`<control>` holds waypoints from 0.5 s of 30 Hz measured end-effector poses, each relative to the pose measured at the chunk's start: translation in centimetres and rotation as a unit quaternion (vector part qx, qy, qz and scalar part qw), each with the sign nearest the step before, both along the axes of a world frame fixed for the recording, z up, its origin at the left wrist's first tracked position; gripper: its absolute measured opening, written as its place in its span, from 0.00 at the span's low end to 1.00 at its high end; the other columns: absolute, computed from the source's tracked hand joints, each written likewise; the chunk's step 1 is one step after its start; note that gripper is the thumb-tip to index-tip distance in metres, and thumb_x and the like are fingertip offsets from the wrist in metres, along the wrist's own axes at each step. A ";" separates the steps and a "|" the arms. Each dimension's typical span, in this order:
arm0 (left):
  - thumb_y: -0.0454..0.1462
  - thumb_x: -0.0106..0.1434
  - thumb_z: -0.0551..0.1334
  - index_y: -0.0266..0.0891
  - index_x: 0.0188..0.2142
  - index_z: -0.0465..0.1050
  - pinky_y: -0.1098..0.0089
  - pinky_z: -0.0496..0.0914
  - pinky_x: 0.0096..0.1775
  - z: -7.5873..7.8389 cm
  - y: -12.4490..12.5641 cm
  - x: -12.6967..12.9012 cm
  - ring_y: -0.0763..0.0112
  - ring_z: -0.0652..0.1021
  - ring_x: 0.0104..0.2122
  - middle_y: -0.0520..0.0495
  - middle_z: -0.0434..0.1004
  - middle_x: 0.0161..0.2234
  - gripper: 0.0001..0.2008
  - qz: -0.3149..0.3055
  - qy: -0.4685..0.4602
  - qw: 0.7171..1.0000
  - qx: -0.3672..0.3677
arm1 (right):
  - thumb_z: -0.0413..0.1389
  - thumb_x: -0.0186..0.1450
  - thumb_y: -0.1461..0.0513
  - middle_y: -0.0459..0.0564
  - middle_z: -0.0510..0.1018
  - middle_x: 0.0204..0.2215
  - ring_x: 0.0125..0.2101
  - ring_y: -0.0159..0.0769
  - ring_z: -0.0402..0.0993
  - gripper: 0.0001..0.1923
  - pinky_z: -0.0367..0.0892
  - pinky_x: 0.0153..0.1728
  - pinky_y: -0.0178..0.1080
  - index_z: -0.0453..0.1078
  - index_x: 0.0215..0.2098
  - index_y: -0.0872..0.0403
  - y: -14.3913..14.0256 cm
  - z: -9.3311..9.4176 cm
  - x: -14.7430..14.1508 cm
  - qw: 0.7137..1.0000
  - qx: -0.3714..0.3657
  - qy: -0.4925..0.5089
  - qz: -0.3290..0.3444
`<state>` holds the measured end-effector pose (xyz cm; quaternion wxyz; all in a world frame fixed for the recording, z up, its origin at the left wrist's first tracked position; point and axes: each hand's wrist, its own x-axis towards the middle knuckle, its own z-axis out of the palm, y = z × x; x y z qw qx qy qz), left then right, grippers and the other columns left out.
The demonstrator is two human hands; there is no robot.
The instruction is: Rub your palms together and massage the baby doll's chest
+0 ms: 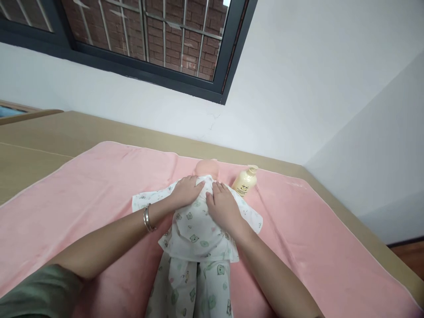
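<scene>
A baby doll [206,168] lies on its back with its head at the far end, dressed in a white shirt [195,234] and matching trousers [213,287] printed with small green animal figures. My left hand [187,191] rests flat on the upper left of the shirt, thumb spread toward the middle. On the other side of the chest lies my right hand [225,207], its fingers extended near the neckline. Both hands touch the cloth and hold nothing visible. The shirt's sleeves stretch out to either side, and my hands cover part of the chest.
A pale yellow pump bottle [245,181] leans at a tilt beside the doll's right-hand sleeve. Under everything spreads a pink blanket [304,229] on a wooden surface [36,137]. Behind it rises a white wall [281,88] with a dark-framed barred window [149,66].
</scene>
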<state>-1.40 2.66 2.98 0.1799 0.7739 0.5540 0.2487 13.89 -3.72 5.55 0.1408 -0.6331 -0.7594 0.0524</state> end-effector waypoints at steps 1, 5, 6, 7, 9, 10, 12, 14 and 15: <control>0.49 0.72 0.45 0.33 0.51 0.71 0.53 0.67 0.54 0.1 0.1 0.0 0.48 0.76 0.54 0.31 0.78 0.50 0.25 0.004 0.002 1.000 -0.006 | 0.40 0.75 0.57 0.68 0.64 0.66 0.69 0.51 0.55 0.30 0.48 0.68 0.49 0.59 0.67 0.68 -0.2 0.0 -0.2 1.000 -0.002 -0.001 0.001; 0.46 0.72 0.46 0.32 0.52 0.71 0.50 0.67 0.55 -0.6 -1.4 0.4 0.46 0.75 0.53 0.29 0.77 0.49 0.24 -0.009 0.027 0.997 0.070 | 0.40 0.75 0.55 0.64 0.67 0.65 0.67 0.48 0.59 0.27 0.52 0.66 0.47 0.63 0.65 0.62 1.0 -0.1 0.8 0.999 -0.007 0.046 0.004; 0.45 0.71 0.47 0.31 0.53 0.70 0.49 0.66 0.56 -1.0 -2.0 0.6 0.45 0.74 0.54 0.28 0.77 0.50 0.23 -0.011 0.034 0.994 0.104 | 0.40 0.76 0.54 0.62 0.69 0.64 0.65 0.47 0.62 0.26 0.56 0.64 0.46 0.65 0.63 0.60 1.7 -0.1 1.3 0.998 -0.010 0.067 0.005; 0.44 0.71 0.48 0.31 0.54 0.70 0.47 0.65 0.57 -1.3 -2.6 0.8 0.44 0.73 0.55 0.27 0.75 0.52 0.22 -0.012 0.039 0.990 0.138 | 0.40 0.76 0.54 0.61 0.72 0.61 0.63 0.46 0.66 0.25 0.59 0.62 0.46 0.66 0.61 0.58 2.2 -0.2 1.7 0.996 -0.014 0.086 0.006; 0.43 0.70 0.50 0.31 0.57 0.68 0.45 0.63 0.58 -1.6 -3.2 1.0 0.42 0.70 0.58 0.27 0.73 0.55 0.22 -0.012 0.037 0.982 0.187 | 0.40 0.76 0.53 0.58 0.76 0.57 0.58 0.45 0.71 0.24 0.63 0.57 0.44 0.67 0.59 0.56 2.9 -0.3 2.2 0.994 -0.017 0.108 0.006; 0.42 0.69 0.51 0.32 0.57 0.68 0.45 0.63 0.58 -1.7 -3.3 1.0 0.43 0.70 0.58 0.27 0.73 0.55 0.22 -0.012 0.033 0.981 0.193 | 0.40 0.76 0.53 0.58 0.76 0.56 0.57 0.45 0.71 0.24 0.64 0.57 0.44 0.66 0.60 0.56 3.0 -0.3 2.2 0.994 -0.013 0.105 0.004; 0.42 0.69 0.52 0.34 0.54 0.70 0.48 0.65 0.56 -1.4 -2.7 0.8 0.45 0.73 0.55 0.29 0.75 0.52 0.20 -0.015 0.025 0.986 0.162 | 0.40 0.75 0.55 0.60 0.73 0.60 0.60 0.46 0.68 0.25 0.60 0.61 0.46 0.64 0.63 0.59 2.5 -0.3 1.7 0.997 -0.002 0.073 0.000; 0.43 0.70 0.50 0.36 0.50 0.71 0.52 0.68 0.53 -1.0 -1.7 0.4 0.48 0.76 0.52 0.32 0.78 0.48 0.18 -0.015 0.018 0.995 0.098 | 0.40 0.75 0.56 0.64 0.68 0.64 0.65 0.49 0.62 0.27 0.54 0.65 0.48 0.61 0.66 0.63 1.4 -0.3 0.9 0.999 0.003 0.032 0.002; 0.44 0.70 0.50 0.36 0.50 0.71 0.53 0.68 0.53 -0.7 -1.2 0.3 0.49 0.76 0.51 0.33 0.78 0.48 0.19 -0.012 0.014 0.998 0.067 | 0.40 0.75 0.57 0.66 0.66 0.66 0.67 0.50 0.59 0.28 0.51 0.67 0.49 0.59 0.67 0.65 0.9 -0.2 0.5 1.000 0.001 0.017 0.004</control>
